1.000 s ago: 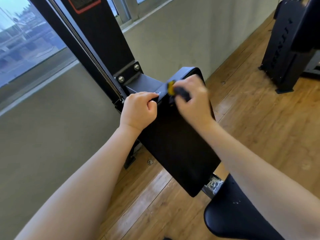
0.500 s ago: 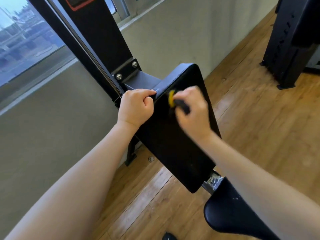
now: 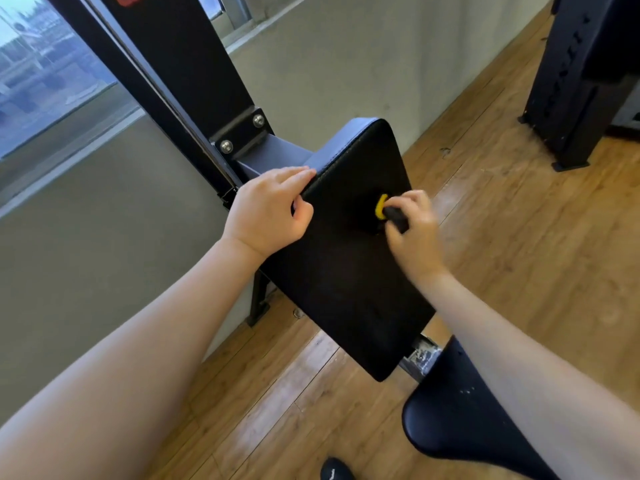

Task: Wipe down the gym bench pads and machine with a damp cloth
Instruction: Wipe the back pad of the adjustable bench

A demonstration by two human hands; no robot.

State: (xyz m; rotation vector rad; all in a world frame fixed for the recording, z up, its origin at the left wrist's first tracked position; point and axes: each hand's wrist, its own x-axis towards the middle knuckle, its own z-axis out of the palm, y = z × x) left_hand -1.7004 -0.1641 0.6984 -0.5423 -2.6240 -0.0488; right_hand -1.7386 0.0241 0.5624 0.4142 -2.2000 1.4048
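In the head view, a black back pad (image 3: 349, 271) stood tilted on a dark machine frame (image 3: 194, 74), which was bolted with a bracket (image 3: 242, 133) to the upright column. The left hand (image 3: 270, 213) gripped the upper left edge of the back pad, its fingers (image 3: 294, 174) lying over the stitched rim and the thumb curled against the pad's face. The right hand (image 3: 412, 233) pressed on the upper right part of the pad face, near its right edge. Its fingers were clenched around a small yellow and black cleaning piece (image 3: 389, 211), which touched the pad surface; whether it was a cloth or a pad I could not tell. Below the back pad, at the lower right, a black seat pad (image 3: 460, 420) showed some pale specks on its top. A metal joint (image 3: 420, 356) was seen between the two pads. The wooden floor (image 3: 277, 393) lay under everything. A second black machine (image 3: 581, 81) stood at the upper right, well apart. A window (image 3: 45, 81) was at the upper left, and a dark shoe tip (image 3: 334, 471) at the bottom edge.
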